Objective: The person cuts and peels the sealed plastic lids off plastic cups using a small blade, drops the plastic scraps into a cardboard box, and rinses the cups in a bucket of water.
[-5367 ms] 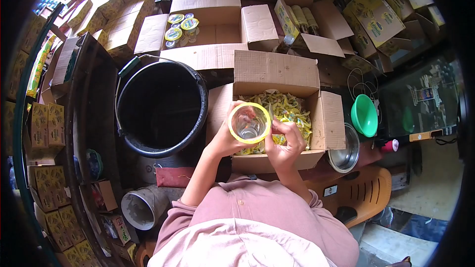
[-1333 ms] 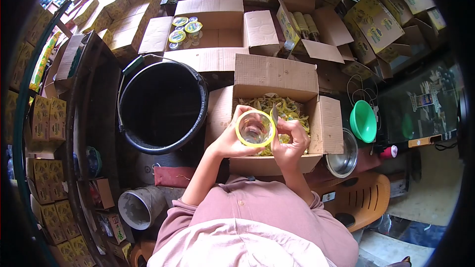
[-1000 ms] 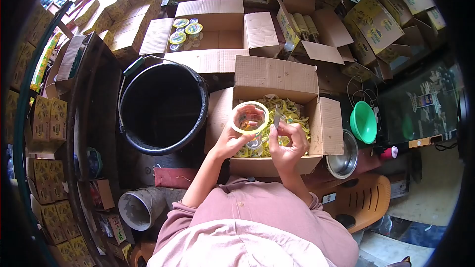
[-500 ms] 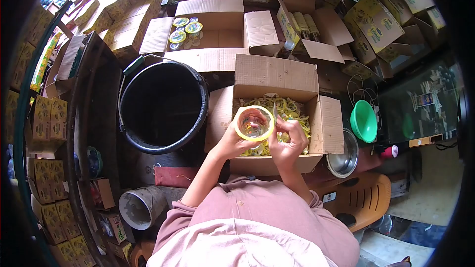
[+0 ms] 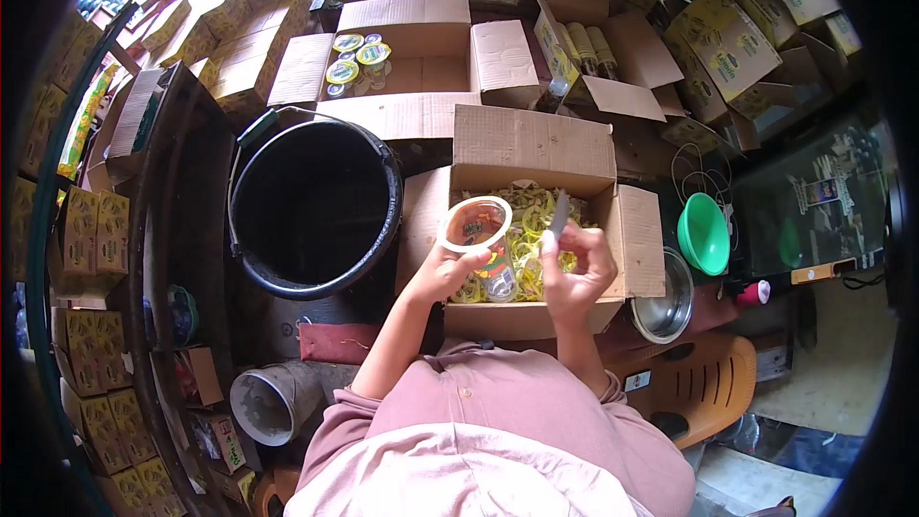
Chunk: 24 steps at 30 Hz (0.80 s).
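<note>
A clear plastic cup (image 5: 496,273) with a printed side is held tilted by my left hand (image 5: 448,271), its open rim toward the upper left. My right hand (image 5: 581,278) pinches a small grey blade (image 5: 559,213) pointing up, apart from the cup. Both hands are over an open cardboard box (image 5: 533,137) with many yellow strips (image 5: 531,235) inside. The rim of the cup now looks pale, without the bright yellow band.
A large black bucket (image 5: 391,220) stands left of the box. Behind is another open carton (image 5: 407,113) with several lidded cups (image 5: 372,54). To the right are a green bowl (image 5: 704,235), a metal bowl (image 5: 662,316) and an orange chair (image 5: 713,383).
The yellow band has gone from the cup's rim. My left hand has tilted the cup, and my right hand has moved right, away from it, with the blade.
</note>
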### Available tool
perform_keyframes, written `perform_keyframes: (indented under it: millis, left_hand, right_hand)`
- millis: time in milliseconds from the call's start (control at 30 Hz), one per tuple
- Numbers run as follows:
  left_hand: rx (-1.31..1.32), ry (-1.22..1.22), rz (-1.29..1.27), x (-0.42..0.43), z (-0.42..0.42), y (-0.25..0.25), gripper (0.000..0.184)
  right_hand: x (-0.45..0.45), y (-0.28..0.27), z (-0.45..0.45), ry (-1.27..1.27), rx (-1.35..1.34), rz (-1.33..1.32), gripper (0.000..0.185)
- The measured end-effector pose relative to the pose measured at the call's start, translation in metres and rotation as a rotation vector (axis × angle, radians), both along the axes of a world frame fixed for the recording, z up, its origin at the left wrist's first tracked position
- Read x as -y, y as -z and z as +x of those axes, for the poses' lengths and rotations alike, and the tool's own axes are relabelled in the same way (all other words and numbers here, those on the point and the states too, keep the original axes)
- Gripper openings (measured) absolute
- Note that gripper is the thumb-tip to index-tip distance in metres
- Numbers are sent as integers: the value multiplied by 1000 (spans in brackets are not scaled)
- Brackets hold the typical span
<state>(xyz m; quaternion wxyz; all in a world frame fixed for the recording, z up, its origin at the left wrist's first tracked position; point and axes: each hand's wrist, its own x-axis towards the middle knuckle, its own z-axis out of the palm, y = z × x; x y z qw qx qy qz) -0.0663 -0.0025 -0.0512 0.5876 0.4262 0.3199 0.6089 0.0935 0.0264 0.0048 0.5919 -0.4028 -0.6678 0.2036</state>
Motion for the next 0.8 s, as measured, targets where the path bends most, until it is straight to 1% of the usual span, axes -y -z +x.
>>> perform_keyframes:
  millis: [100, 200, 233, 267, 333, 367, 433, 467, 500, 533, 567, 667, 700, 767, 800]
  left_hand:
    - [14, -4, -11, -2, -4, 9, 57]
    - [100, -7, 14, 0, -5, 8, 52]
    - [136, -10, 26, -1, -6, 5, 50]
    - [87, -35, 50, -1, -6, 2, 50]
    - [-11, -74, 99, 0, -7, -14, 50]
    - [-22, -116, 81, -1, -4, -16, 55]
    - [-181, -226, 95, 1, -4, -19, 54]
    - [-262, -280, 102, 1, -4, -21, 54]
    - [-338, -333, 113, 0, -5, -23, 59]
    - [-398, -359, 125, 1, -7, -26, 61]
    - [-457, -386, 137, 2, -9, -31, 62]
    - [-600, -488, 175, 5, -9, -39, 70]
    - [-630, -512, 190, 6, -9, -42, 72]
    - [-710, -588, 266, 5, -9, -44, 76]
    - [-707, -574, 292, 5, -9, -45, 77]
  right_hand:
    - [-16, 18, 14, 25, -186, -39, 22]
    - [-32, 40, 32, -8, 124, -228, 37]
    - [-28, 23, 31, -54, 409, -480, 59]
    - [-30, 47, 40, 28, 805, -545, 74]
    - [-25, 54, 42, -1, 987, -593, 78]
    - [-27, 54, 43, -25, 862, -621, 75]
    - [-25, 52, 41, -79, 611, -687, 68]
    - [-25, 49, 40, -81, 553, -590, 63]
    - [-25, 45, 39, -82, 494, -495, 57]
    - [-24, 37, 36, -82, 434, -398, 52]
    - [-22, 26, 30, -52, 373, -303, 34]
    - [-17, 1, 25, -86, 323, -51, 33]
    - [-14, -8, 21, -74, 303, -11, 27]
    - [-12, -17, 17, -95, 299, 80, 26]
    - [-11, -21, 15, -106, 296, 126, 26]
